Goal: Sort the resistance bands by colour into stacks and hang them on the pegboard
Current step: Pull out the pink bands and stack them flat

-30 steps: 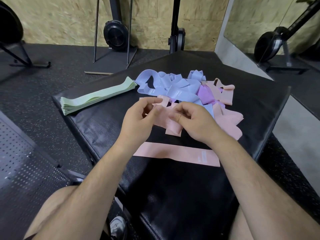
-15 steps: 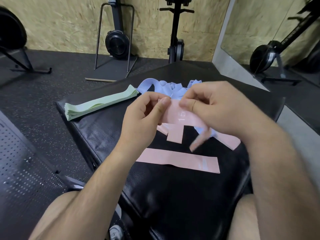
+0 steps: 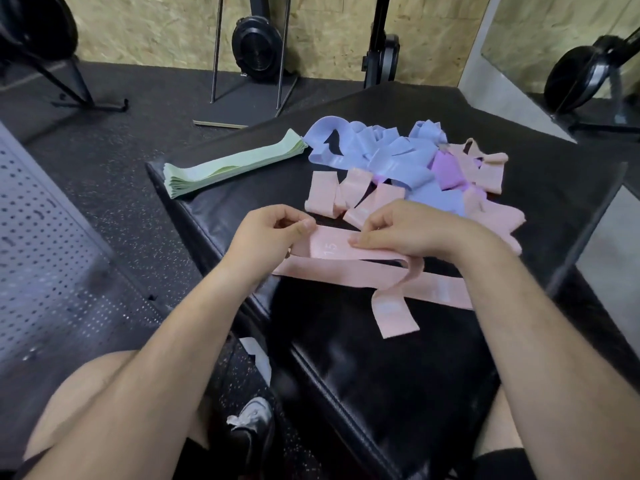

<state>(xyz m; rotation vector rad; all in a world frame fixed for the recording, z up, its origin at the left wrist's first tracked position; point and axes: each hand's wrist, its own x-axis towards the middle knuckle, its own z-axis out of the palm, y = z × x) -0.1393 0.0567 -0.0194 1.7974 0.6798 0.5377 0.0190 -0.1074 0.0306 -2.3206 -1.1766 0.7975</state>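
My left hand (image 3: 268, 233) and my right hand (image 3: 412, 230) both pinch a pink band (image 3: 332, 245) marked 15, stretched between them just above a flat pink band (image 3: 349, 275) lying on the black padded bench (image 3: 398, 358). A loose end of the held band hangs down to the right (image 3: 394, 310). Behind my hands lies a tangled pile of blue bands (image 3: 377, 150), pink bands (image 3: 346, 194) and a purple band (image 3: 445, 169). A neat stack of green bands (image 3: 228, 166) lies at the bench's far left edge.
A perforated grey pegboard (image 3: 41, 258) lies on the floor to the left. Exercise machines (image 3: 256, 46) stand against the chipboard wall behind the bench. My shoe (image 3: 251, 424) rests on the rubber floor near the bench's front corner.
My hands lifted a pink band out of the pile, raised it, then brought it down close over the flat pink band near the bench's front.
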